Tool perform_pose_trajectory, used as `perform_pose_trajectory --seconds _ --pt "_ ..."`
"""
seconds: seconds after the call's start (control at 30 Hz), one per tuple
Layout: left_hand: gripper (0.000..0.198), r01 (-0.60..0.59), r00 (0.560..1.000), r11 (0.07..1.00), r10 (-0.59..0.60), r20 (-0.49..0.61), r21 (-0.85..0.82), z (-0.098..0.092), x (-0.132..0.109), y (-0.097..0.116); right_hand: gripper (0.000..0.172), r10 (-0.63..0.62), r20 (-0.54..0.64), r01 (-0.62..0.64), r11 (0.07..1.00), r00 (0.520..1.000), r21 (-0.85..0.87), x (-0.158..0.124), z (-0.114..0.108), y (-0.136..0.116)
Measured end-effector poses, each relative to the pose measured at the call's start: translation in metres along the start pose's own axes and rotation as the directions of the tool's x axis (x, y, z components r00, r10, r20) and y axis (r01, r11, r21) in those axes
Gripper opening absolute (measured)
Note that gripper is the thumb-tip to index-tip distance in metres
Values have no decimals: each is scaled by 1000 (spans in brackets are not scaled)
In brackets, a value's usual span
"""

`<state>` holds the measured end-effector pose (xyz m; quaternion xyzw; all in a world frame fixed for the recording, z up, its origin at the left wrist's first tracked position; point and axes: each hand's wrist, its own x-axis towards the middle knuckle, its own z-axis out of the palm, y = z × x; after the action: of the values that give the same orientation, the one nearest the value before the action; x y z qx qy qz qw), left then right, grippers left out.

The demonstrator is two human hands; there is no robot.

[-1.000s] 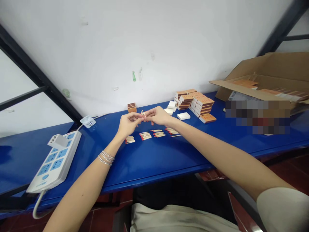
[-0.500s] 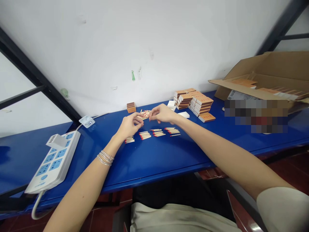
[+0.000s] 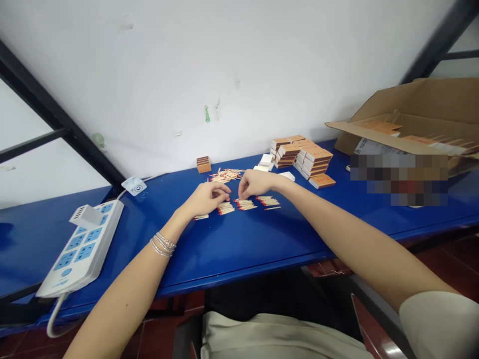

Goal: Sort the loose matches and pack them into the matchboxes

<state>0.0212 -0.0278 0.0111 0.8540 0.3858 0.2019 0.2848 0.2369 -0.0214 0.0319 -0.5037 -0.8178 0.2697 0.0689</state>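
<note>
Left hand point(image 3: 205, 199) lies palm-down, relaxed, fingertips just above a matchstick bundle point(image 3: 225, 208); right hand point(image 3: 255, 183) curls, fingertips down by the next bundle, grip unclear. Bundles sit in a row on the blue counter point(image 3: 239, 242), red heads aligned, kept apart from the loose matchstick heap point(image 3: 225, 175) behind; matchbox stacks point(image 3: 302, 158) further right.
</note>
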Motion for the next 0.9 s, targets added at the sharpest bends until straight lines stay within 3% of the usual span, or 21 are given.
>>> perform_pose_trajectory --seconds 0.1,0.17,0.27,0.33,0.7,0.77,0.9 --pt "23 21 1000 998 -21 2 -52 -1 1 -4 16 -10 -38 10 1000 999 8 0 -3 3" --pt "23 26 999 1000 -26 -34 -18 -3 2 -8 17 36 -170 -37 999 985 -3 4 -2 8" --pt "22 44 994 994 -33 -108 102 -7 3 -12 21 98 -375 -139 987 922 -83 13 3 17" --pt "20 65 988 984 -40 -149 166 -11 3 -14 22 102 -433 -183 972 895 -149 18 7 22" --pt "17 119 962 971 -61 -265 209 -17 2 -14 19 80 -447 -223 935 891 -277 29 16 15" --pt "17 127 955 972 -66 -290 196 -17 2 -13 16 84 -458 -190 963 885 -190 29 14 18" --pt "22 106 949 993 -84 -303 58 -11 3 -11 14 129 -449 -37 977 884 208 26 13 17"
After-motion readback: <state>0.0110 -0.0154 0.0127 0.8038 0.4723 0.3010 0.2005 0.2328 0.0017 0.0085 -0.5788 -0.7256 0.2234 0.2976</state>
